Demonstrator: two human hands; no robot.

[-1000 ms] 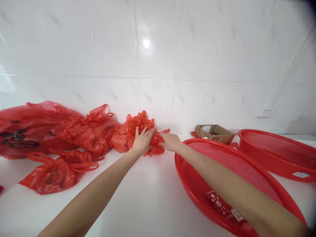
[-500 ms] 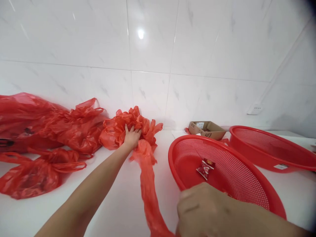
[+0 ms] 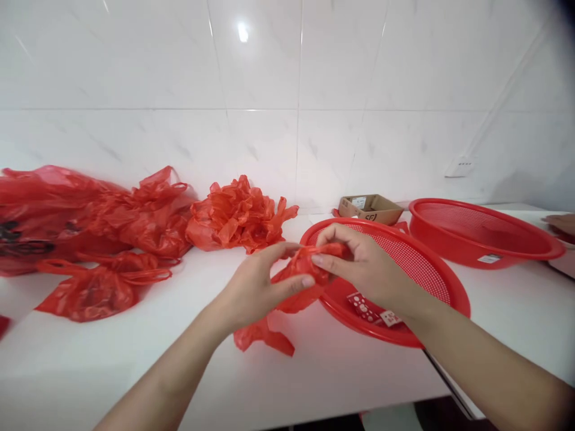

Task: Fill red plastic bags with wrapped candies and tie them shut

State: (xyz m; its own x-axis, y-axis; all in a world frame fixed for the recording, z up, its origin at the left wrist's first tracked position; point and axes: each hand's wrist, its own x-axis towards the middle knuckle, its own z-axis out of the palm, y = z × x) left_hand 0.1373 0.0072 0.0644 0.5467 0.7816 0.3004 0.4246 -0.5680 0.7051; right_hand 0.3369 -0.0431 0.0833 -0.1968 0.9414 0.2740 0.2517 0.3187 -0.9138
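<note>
A thin red plastic bag (image 3: 294,293) hangs crumpled between both my hands above the white counter, its lower end trailing onto the surface. My left hand (image 3: 258,287) pinches its top with thumb and fingers. My right hand (image 3: 359,263) pinches the same top edge from the right, over the near red mesh basket (image 3: 431,275). Two small red packets (image 3: 372,308) lie inside that basket. A bunch of red bags (image 3: 240,212) sits against the wall behind my hands.
More red bags (image 3: 90,221) are heaped at the left of the white counter (image 3: 314,371). A second red basket (image 3: 480,230) and a small cardboard box (image 3: 371,208) stand at the back right. Another person's hand (image 3: 561,224) shows at the right edge.
My right hand pulled one red bag out of the bunch toward me. My left hand left the bunch and now grips the same bag with the right.
</note>
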